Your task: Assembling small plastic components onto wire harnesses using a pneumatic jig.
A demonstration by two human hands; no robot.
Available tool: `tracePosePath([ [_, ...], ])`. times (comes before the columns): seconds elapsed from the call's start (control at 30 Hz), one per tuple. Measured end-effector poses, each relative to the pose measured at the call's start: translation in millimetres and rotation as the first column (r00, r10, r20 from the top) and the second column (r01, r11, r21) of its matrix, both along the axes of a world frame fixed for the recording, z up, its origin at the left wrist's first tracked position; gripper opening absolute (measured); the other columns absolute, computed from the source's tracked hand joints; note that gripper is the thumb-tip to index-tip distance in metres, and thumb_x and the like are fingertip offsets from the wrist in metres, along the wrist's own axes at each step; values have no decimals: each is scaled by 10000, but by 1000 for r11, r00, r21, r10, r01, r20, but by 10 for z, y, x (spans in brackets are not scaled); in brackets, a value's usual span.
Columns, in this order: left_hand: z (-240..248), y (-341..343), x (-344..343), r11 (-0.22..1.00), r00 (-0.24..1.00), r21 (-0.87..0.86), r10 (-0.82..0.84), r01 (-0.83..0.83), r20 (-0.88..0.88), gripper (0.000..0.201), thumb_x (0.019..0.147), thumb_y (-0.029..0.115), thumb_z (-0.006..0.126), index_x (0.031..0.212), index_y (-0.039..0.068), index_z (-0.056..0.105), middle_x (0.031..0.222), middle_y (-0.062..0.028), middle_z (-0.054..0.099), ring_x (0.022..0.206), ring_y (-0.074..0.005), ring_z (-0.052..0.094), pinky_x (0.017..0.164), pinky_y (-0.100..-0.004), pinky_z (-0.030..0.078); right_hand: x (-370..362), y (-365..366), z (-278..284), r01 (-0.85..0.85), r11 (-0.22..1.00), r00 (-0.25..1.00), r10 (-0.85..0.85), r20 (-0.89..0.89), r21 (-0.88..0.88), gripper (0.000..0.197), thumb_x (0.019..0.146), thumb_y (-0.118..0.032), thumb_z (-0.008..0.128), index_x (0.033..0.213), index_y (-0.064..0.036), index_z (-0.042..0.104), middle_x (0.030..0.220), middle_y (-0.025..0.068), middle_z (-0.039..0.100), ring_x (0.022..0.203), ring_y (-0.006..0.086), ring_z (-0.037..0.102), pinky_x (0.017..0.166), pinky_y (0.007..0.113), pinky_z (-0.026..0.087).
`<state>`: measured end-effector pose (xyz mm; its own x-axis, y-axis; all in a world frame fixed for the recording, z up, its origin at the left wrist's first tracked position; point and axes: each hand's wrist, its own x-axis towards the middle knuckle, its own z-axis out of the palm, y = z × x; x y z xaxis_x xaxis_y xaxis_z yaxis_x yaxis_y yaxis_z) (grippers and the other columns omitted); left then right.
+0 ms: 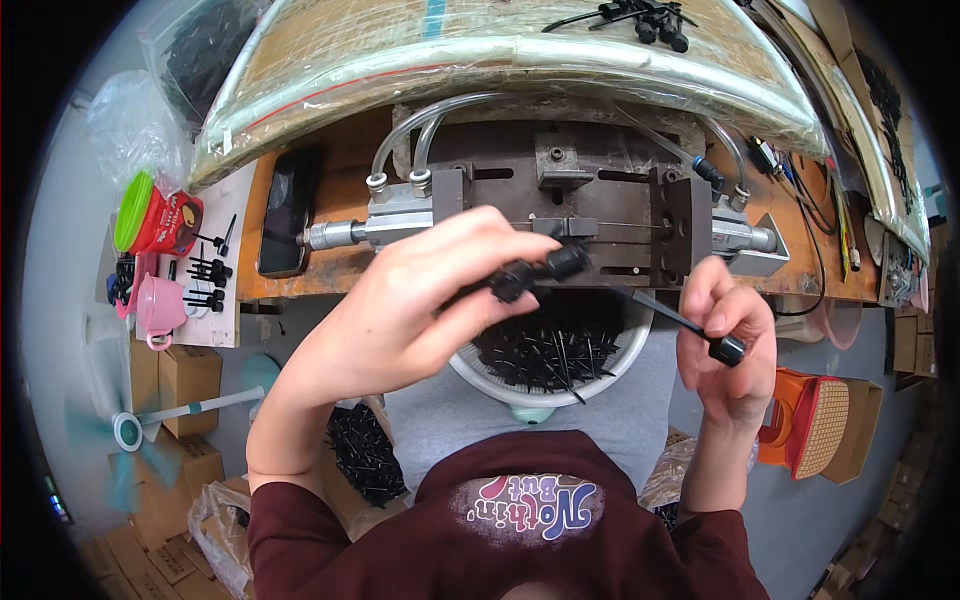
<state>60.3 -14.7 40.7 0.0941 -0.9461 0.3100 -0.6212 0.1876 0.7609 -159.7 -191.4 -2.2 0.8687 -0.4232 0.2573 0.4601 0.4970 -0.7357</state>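
My left hand (425, 290) is closed around several black, round-headed plastic pieces (515, 281), held in front of a metal clamping fixture (620, 215). Between the fingers of my right hand (735, 320) is one black rod with a round cap (727, 349), its thin shaft slanting up toward the fixture. Below both hands, a white basin (478, 376) rests on my lap, heaped with thin black pieces (550, 350). The fixture has a cylinder with clear air hoses (400, 130) on its left and another cylinder (745, 237) on its right. My left hand hides part of it.
A phone (287, 215) lies left on the wooden bench. Beyond it are a pink cup (160, 305), a red tub (180, 222) and small black parts (210, 270). A plastic-wrapped panel (500, 60) spans the back. A fan (127, 431) stands lower left; an orange plastic item (790, 420) is at right.
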Motion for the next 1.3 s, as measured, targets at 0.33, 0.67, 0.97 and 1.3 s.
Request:
tracePosePath([
  [0.33, -28, 159, -159, 953, 951, -157, 279, -258, 133, 346, 812, -20, 669, 1155, -40, 626, 1122, -142, 686, 840, -202, 614, 786, -310, 486, 468, 293, -251, 96, -198, 837, -514, 187, -975, 242, 672, -53, 721, 902, -15, 657, 1169, 153, 660, 744, 216, 670, 645, 312, 537],
  [0.67, -115, 88, -163, 902, 774, -367, 396, -227, 495, 530, 674, -2, 652, 1203, 17, 670, 925, -74, 608, 733, -197, 572, 633, -321, 478, 524, 269, -50, 3, -22, 849, -529, 14, -1000, 232, 737, -32, 712, 965, -18, 676, 1075, 134, 682, 604, 140, 624, 556, 243, 493],
  [0.97, -157, 41, -259, 937, 551, -348, 302, -23, 778, 477, 675, 111, 660, 1143, 44, 720, 949, -21, 584, 688, -137, 529, 565, -281, 435, 316, 257, 79, -167, 973, 902, 216, -374, 159, 314, 881, 2, 650, 1176, 78, 574, 984, 185, 695, 678, 193, 687, 574, 264, 554],
  [1.3, -169, 39, -216, 922, 893, -300, 335, -244, 302, 316, 732, -50, 730, 1044, -12, 691, 943, -109, 676, 792, -231, 624, 692, -320, 502, 190, 126, -93, -119, 970, 992, 125, -13, 211, 359, 781, -26, 738, 1080, 80, 570, 1062, 205, 582, 820, 227, 677, 548, 270, 585],
])
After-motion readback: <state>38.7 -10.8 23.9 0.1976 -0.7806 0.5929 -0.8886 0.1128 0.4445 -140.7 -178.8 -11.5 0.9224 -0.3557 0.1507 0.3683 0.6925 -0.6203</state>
